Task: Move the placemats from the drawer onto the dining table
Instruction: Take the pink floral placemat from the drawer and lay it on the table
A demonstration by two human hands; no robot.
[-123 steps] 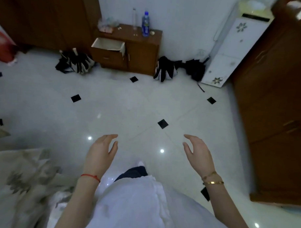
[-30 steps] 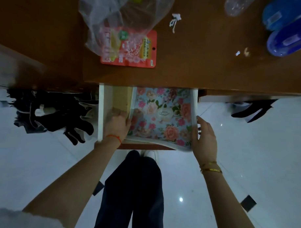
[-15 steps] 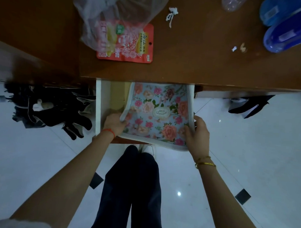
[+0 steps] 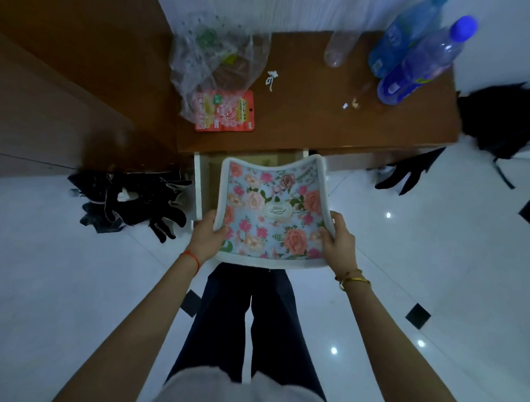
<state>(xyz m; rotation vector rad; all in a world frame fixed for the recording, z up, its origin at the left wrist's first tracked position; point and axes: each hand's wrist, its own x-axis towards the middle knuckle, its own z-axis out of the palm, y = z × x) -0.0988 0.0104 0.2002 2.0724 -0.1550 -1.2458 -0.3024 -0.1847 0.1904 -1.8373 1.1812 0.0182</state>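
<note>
A floral placemat point(image 4: 272, 213) with a white border and pink roses on pale blue is held up over the open white drawer point(image 4: 198, 186) of a small brown cabinet point(image 4: 314, 124). My left hand point(image 4: 207, 236) grips the mat's left edge and my right hand point(image 4: 337, 244) grips its right edge, so the mat sags in the middle. It may be a stack of mats; only the top one shows. Most of the drawer's inside is hidden behind the mat.
On the cabinet top lie a clear plastic bag point(image 4: 217, 54), a red snack packet point(image 4: 225, 110) and blue water bottles point(image 4: 413, 55). Black folded umbrellas point(image 4: 131, 202) lie on the white tiled floor to the left, more black items point(image 4: 501, 119) to the right. My legs stand below the drawer.
Both hands have lifted the floral placemat up out of the drawer and toward me. The camera has pulled back, so more of the cabinet top and floor shows.
</note>
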